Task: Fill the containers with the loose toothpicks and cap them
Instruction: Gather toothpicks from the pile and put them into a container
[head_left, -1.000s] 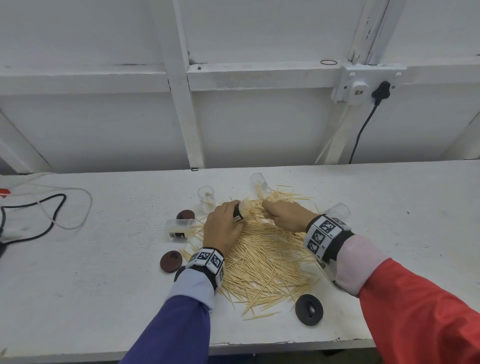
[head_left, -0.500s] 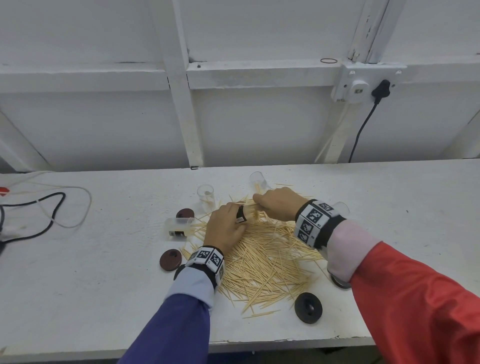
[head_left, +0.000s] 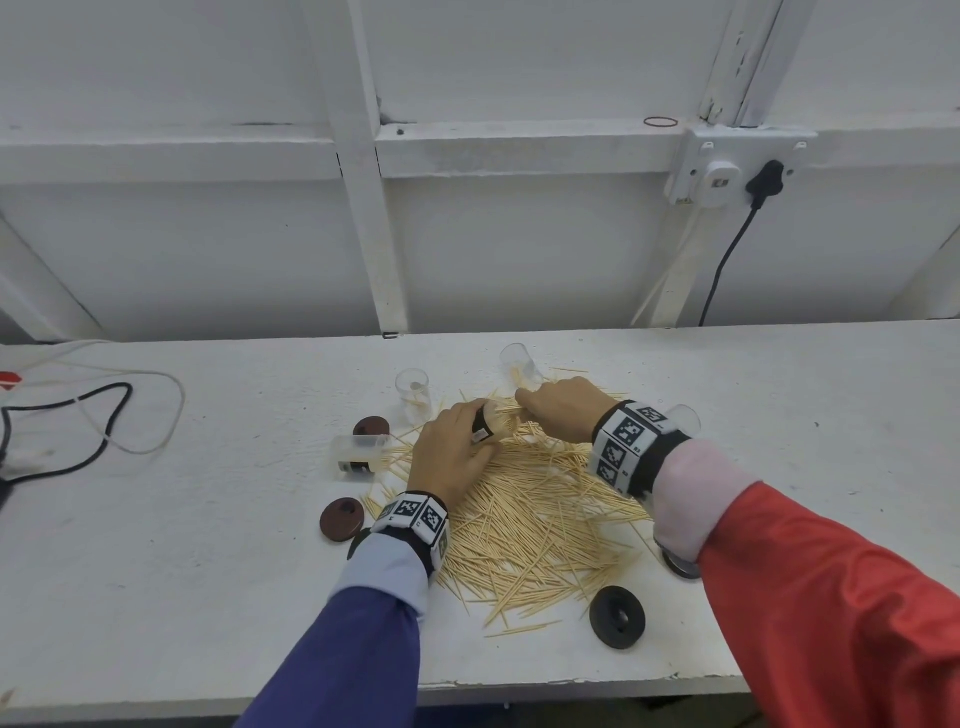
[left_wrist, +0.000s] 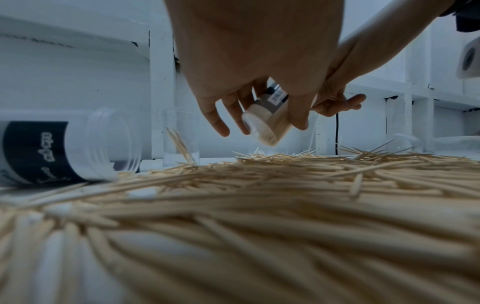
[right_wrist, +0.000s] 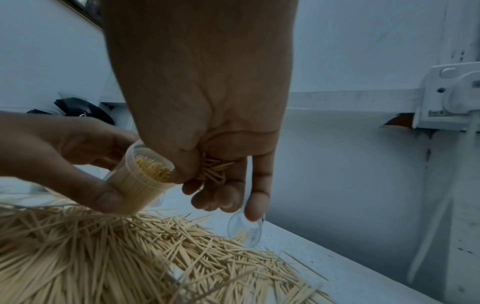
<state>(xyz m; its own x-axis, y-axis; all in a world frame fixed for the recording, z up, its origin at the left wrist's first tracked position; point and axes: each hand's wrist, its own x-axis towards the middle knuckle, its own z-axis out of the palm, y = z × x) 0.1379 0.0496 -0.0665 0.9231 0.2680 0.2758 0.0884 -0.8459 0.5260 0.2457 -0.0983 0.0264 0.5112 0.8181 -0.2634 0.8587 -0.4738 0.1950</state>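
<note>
While the left hand (head_left: 451, 453) grips a small clear container (right_wrist: 142, 179) round its side wall, just above the far edge of the toothpick pile (head_left: 530, 525) on the desk (head_left: 208, 571), the right hand (head_left: 563, 415) has its fingers curled round a bundle of toothpicks (right_wrist: 213, 170) right at the container's mouth. Already packed nearly full, the container tilts, its long axis slanting from its base, low and nearer the person, up to the mouth, which faces the right hand. It looks light, rigid and somewhat slick, so a grip round the middle probably suits. Thin, stiff and light, the toothpicks scatter easily; they likely go in best held as a bundle, aligned with that axis.
</note>
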